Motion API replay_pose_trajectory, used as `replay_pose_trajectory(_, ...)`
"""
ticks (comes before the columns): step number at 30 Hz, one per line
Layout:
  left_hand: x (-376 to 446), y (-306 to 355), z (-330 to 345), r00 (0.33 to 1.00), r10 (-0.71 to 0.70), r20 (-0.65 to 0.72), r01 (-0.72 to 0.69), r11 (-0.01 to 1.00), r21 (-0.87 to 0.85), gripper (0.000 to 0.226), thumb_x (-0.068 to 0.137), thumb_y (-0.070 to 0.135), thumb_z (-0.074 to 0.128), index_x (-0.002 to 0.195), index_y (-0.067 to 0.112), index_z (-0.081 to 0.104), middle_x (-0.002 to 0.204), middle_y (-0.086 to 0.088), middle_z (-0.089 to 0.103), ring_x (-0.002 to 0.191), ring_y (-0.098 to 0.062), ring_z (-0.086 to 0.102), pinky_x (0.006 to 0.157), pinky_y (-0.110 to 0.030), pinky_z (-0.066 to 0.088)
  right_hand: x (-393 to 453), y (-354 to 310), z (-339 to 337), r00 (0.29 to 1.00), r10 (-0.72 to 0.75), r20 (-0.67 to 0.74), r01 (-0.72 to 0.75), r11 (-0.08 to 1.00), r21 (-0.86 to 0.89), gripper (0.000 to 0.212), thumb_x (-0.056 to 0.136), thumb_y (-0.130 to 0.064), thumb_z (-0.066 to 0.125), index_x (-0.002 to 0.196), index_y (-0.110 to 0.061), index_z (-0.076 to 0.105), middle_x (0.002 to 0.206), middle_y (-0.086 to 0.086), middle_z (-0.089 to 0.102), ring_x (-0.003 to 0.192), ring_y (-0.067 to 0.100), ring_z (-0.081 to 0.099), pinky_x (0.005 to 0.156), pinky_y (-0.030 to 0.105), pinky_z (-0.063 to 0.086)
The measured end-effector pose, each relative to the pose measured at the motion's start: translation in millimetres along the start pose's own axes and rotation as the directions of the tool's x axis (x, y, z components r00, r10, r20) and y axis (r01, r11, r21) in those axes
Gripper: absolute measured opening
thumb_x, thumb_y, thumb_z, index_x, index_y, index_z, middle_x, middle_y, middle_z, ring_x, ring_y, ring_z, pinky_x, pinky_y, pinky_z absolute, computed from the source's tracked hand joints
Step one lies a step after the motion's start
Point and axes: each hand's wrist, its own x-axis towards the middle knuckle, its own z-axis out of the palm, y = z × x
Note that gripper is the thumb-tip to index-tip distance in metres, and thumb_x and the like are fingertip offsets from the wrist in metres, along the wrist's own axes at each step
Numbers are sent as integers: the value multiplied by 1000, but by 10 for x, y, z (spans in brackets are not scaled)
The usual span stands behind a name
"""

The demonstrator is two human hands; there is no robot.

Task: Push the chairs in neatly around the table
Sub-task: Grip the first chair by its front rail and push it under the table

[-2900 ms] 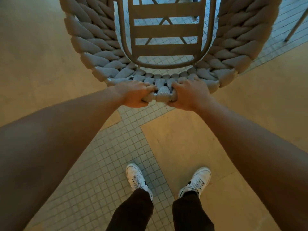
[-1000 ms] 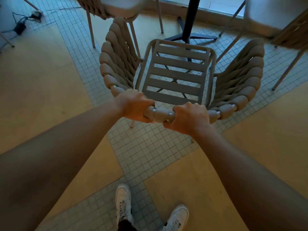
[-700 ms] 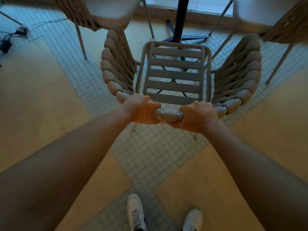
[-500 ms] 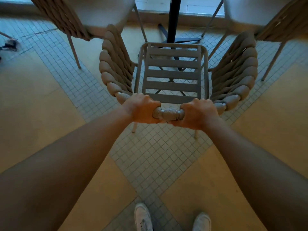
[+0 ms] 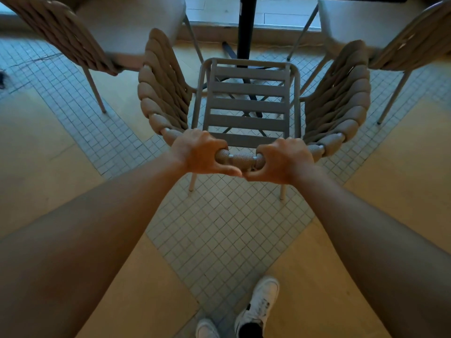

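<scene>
1. Head view: the left hand (image 5: 199, 152) is clenched over the top rail of the middle chair (image 5: 246, 111), fingers wrapped over the front of the rail and the thumb running underneath toward the centre.
2. The right hand (image 5: 283, 161) grasps the same rail just beside the left one; the two thumbs nearly touch below a short bare stretch of woven rope wrap that shows between the hands.
3. The middle chair stands on the small-tiled strip of the floor (image 5: 219, 230), its slatted seat pointing away from the person and toward the black post of the bench (image 5: 247, 28).
4. The front edge of the seat lies close to the post; the cross-shaped foot of the post shows through the slats.
5. The thick braided rope sides of the chair curve up on both sides of the seat.
6. The two rear legs of the chair rest on the tiles just below the hands.
7. A second chair (image 5: 102, 32) with a pale seat pad stands to the left of the middle one, near its rope side.
8. A third chair (image 5: 380, 28) of the same kind stands to the right.
9. Both bare forearms reach forward from the lower corners.
10. Two white shoes (image 5: 260, 306) show at the bottom edge on the floor.
</scene>
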Motion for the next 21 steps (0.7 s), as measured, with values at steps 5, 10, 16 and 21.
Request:
replay_pose_trajectory(5,181,13,147,875,-283,-394,238,958,-158,75,100,73,17,93,22,72,74,2,70,74,-20,70,83,-39,52,116,153,98,954,78,-288,-37,989,144,66,96,-73,27,76,-25,67,60,-7,61,53,13,58,59,26,42)
replay_pose_trajectory(10,373,69,323,560,-660,-501,577,744,-337,54,96,54,43,141,26,53,159,0,41,155,-25,16,124,-47,-12,297,129,215,684,356,-637,-276,934,226,41,89,-45,58,121,-21,70,143,11,58,143,32,43,122,60,11)
replay_pose_trajectory(16,667,175,162,-98,-995,34,546,-82,-834,103,90,70,53,163,24,-3,171,-6,-9,156,-34,-7,123,-62,4,394,-171,122,178,957,-230,-550,290,783,101,82,-38,73,161,-31,12,169,20,2,155,40,7,121,67,1)
replay_pose_trajectory(21,766,215,96,-203,-897,392,5,-401,-916,73,99,41,61,158,33,19,146,-10,53,119,-31,63,84,-37,55,558,-165,132,-6,943,334,-87,-333,939,116,88,-2,72,161,-37,-11,164,18,16,134,32,51,82,30,62)
